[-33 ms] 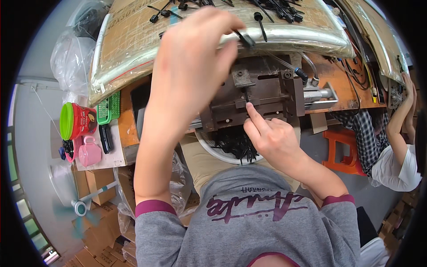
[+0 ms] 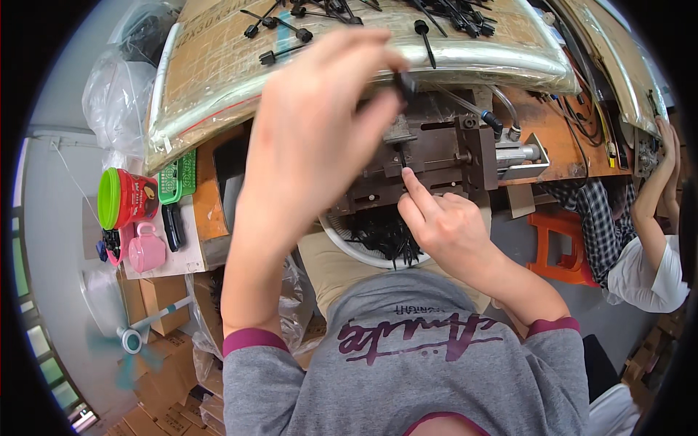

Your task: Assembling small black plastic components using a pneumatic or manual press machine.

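Your bench (image 2: 209,211) is orange-brown wood; the dark jig (image 2: 476,138) sits on it, with a silver cylinder (image 2: 518,155) just beside, to your right. Past the jig, your film-wrapped cardboard board (image 2: 207,73) carries scattered black pieces (image 2: 465,20). On your left, a pale side top (image 2: 187,254) bears a red tub (image 2: 139,196), a green basket (image 2: 170,182), a pink cup (image 2: 147,252) and a black tool (image 2: 174,227). An orange stool (image 2: 555,251) stands on the grey floor (image 2: 509,247) at your right.

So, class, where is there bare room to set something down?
The film-wrapped cardboard looks bare between its left edge and the black parts. Crowded: its far middle, and the metal fixture with the right hand at it.
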### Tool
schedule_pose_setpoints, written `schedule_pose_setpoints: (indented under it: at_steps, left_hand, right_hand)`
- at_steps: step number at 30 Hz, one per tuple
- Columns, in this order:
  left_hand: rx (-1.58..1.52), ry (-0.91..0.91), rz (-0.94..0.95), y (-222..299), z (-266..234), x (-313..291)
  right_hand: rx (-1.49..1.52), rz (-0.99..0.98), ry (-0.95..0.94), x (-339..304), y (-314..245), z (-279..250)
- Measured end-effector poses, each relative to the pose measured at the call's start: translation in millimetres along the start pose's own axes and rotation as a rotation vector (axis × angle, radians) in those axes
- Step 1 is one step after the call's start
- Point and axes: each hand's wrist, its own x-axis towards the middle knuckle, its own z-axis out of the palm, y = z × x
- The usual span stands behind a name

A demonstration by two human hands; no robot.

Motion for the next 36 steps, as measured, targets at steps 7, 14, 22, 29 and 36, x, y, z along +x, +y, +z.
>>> schedule_pose_setpoints:
  at_steps: [7,14,22,29,36]
  left_hand:
    - [-0.237,-0.121,-0.208,40.8,11.6,-92.1]
    - [0.069,-0.150,-0.069,50.7,65.8,-134.9]
    - [0.161,-0.240,-0.102,44.5,75.9,-132.4]
    - [-0.083,-0.100,-0.136,32.1,32.9,-79.2]
    - [0.471,0.255,-0.092,-87.8,1.6,-15.0]
  right_hand:
    - [0.399,0.103,0.170,48.6,51.1,-44.9]
    - [-0.327,-0.168,0.223,145.5,150.8,-48.3]
    - [0.093,-0.246,0.083,143.9,142.2,-40.4]
    - [0.247,-0.221,0.264,183.3,109.7,-5.5]
    - [0.299,-0.173,0.099,185.1,104.0,-4.0]
